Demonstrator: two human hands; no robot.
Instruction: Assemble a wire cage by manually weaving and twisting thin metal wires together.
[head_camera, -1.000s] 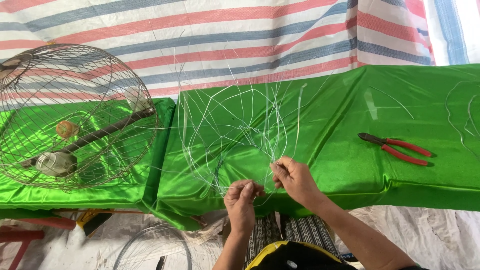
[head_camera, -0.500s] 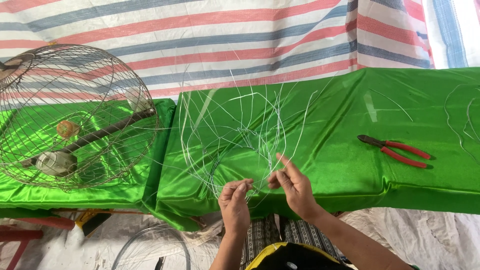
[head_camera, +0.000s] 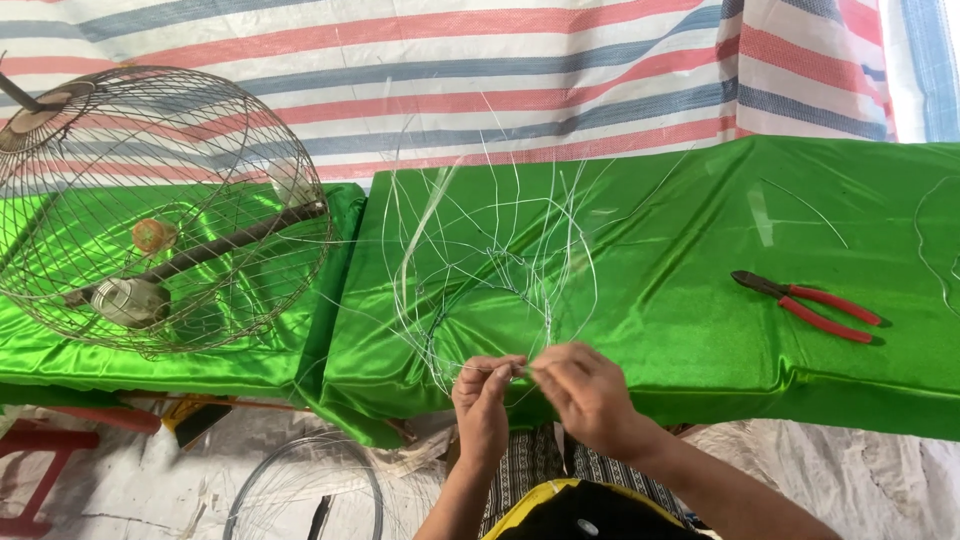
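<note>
I am pinching both hands, left hand (head_camera: 484, 392) and right hand (head_camera: 585, 392), on thin strands of the wire frame (head_camera: 490, 270) fanning up beyond my fingertips, keeping them steady; red-handled pliers (head_camera: 810, 306) are lying well right

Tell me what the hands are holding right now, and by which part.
Both hands, left hand and right hand, pinch the wire frame at its near bottom rim.

A striped tarpaulin (head_camera: 480, 90) in red, blue and white is being used as the backdrop. Two tables (head_camera: 700, 240) are being covered by shiny green cloth. The floor (head_camera: 880, 490) is being covered by pale, wrinkled sheeting. Everything is being lit by daylight.
</note>
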